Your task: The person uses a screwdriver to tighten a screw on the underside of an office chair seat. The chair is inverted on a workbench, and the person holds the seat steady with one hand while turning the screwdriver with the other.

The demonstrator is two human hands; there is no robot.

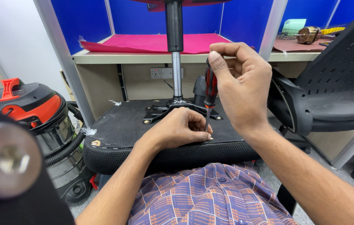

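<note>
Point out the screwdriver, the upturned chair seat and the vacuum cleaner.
screwdriver (210, 85): head view, on its red and black handle.
upturned chair seat (120, 127): head view, on the bare black underside.
vacuum cleaner (39, 110): head view, on its orange and black lid.

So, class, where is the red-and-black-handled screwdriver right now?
Head view, centre: red-and-black-handled screwdriver upright in right hand, tip beside left hand on the black chair-seat underside.

The screwdriver (208, 100) tip hides behind the left hand (179, 129).

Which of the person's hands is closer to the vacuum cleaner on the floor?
Left. The left hand rests on the upturned chair seat, on the side toward the vacuum cleaner. The right hand grips the screwdriver, higher and farther away.
</note>
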